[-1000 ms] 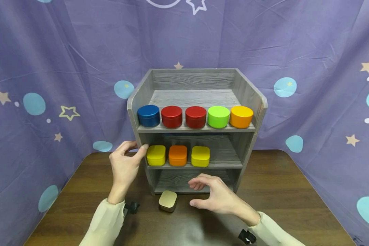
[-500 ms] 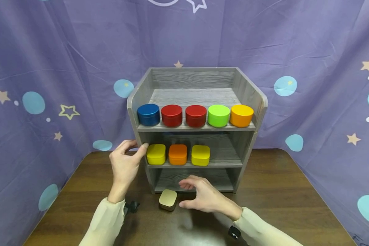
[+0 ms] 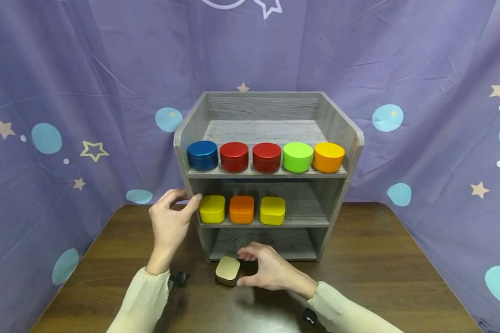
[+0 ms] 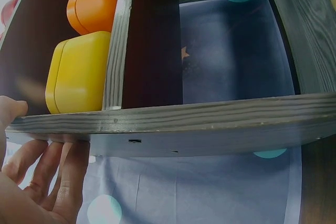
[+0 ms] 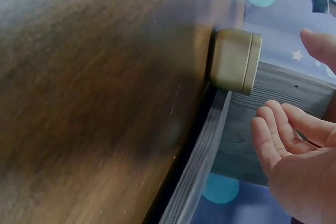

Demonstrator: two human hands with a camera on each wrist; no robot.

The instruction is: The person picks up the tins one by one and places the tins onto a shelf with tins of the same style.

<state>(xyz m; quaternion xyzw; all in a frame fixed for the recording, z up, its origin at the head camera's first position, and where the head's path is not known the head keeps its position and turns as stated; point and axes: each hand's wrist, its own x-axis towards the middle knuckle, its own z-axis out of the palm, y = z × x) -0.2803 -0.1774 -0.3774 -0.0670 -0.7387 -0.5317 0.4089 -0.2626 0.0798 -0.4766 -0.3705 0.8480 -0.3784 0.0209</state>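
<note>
Where the head view shows the whole grey wood-grain three-tier shelf unit point(image 3: 268, 134), the left wrist view shows only the edge of its side panel point(image 4: 173, 121), with the left hand point(image 3: 170, 224) resting on it, fingers point(image 4: 63, 179) straight beneath and the thumb tip at the front edge. The right wrist view alone reveals a gap between the small square gold metal tin point(image 5: 234, 60) and the right hand point(image 5: 294, 145), whose fingers are loosely spread and hold nothing. That tin, with rounded corners and a matte lid, sits on the dark brown wooden table point(image 3: 379, 259) just in front of the shelf's base. Glossy round tins line the top tier; the yellow square tin point(image 4: 79, 72) and the orange square tin point(image 4: 94, 1) sit on the middle tier.
</note>
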